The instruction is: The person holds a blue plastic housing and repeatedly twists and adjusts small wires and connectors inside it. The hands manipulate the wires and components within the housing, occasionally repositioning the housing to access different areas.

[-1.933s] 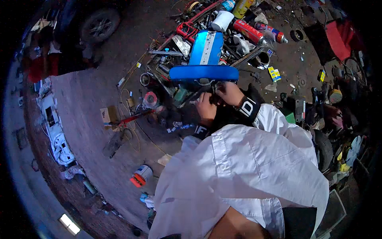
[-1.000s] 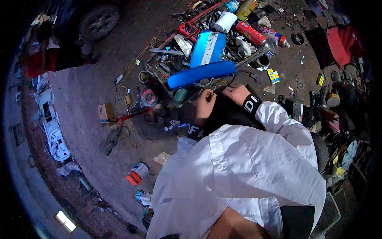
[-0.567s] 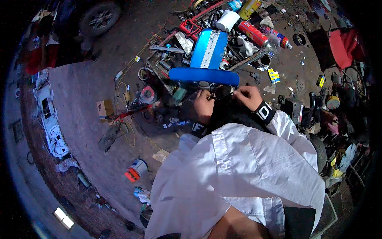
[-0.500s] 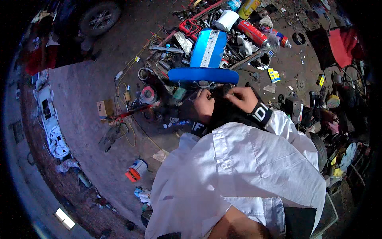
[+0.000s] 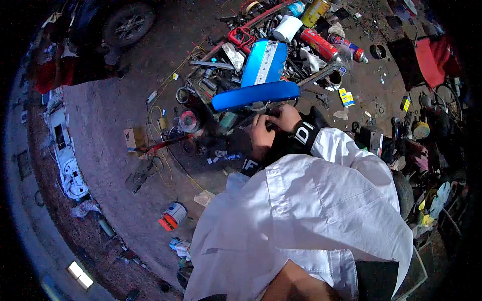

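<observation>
I see both hands close together just below the blue curved panel (image 5: 256, 95), a long glossy piece lying crosswise above the knuckles. My left hand (image 5: 261, 136) is curled with its fingers bent inward toward something small and dark between the two hands; I cannot tell what that piece is, nor whether the grip is truly clamped on it. My right hand (image 5: 284, 117) sits just beside it, fingertips meeting the left's, likewise bent, and its grip is also too hidden to judge. Both wrists wear black cuffs with white lettering, and white shirt sleeves (image 5: 321, 200) fill the lower part of the view.

The blue curved panel lies right above the hands, its near edge almost touching the fingers. Behind it stands a second blue panel with a pale stripe (image 5: 265, 62), tilted upward. Beyond that, on the dirt ground (image 5: 110, 115), lie scattered tools and parts: a white roll (image 5: 287, 28), a red spray can (image 5: 320, 44), a yellow can (image 5: 315, 11). To the left a small cardboard box (image 5: 133, 139) sits near a red-handled tool (image 5: 165, 144). Nearer me, lower left, is an orange and white can (image 5: 172, 215). A car wheel (image 5: 128, 22) shows at top left.
</observation>
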Available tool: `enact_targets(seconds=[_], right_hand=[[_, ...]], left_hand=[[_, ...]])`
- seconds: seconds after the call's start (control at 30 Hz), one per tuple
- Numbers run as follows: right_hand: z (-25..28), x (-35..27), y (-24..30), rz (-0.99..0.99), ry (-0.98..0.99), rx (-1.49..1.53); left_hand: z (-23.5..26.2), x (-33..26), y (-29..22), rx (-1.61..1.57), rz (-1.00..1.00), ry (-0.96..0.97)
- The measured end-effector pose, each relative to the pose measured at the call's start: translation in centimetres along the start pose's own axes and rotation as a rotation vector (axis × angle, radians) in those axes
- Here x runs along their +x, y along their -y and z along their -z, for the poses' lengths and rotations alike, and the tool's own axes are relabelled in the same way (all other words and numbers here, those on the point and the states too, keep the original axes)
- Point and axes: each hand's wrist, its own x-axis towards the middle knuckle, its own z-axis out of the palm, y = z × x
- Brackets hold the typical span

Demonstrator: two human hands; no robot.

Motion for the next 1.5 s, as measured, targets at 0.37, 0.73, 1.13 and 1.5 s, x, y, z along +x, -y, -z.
enact_targets(seconds=[0.37, 0.73, 1.13, 1.5], right_hand=[[3.0, -2.9, -1.2, 0.031, 0.233, 0.629], [3.3, -3.1, -5.9, 0.875, -0.026, -0.722], [4.3, -4.9, 2.4, 0.311, -0.158, 0.001], [0.0, 0.6, -0.3, -0.111, -0.069, 0.481]], left_hand=[[0.9, 0.4, 1.8, 0.18, 0.108, 0.234], [0.2, 0.7, 1.4, -0.137, 0.046, 0.185], [-0.2, 0.0, 1.4, 0.1, 0.074, 0.107], [0.4, -0.1, 0.4, 0.082, 0.074, 0.131]])
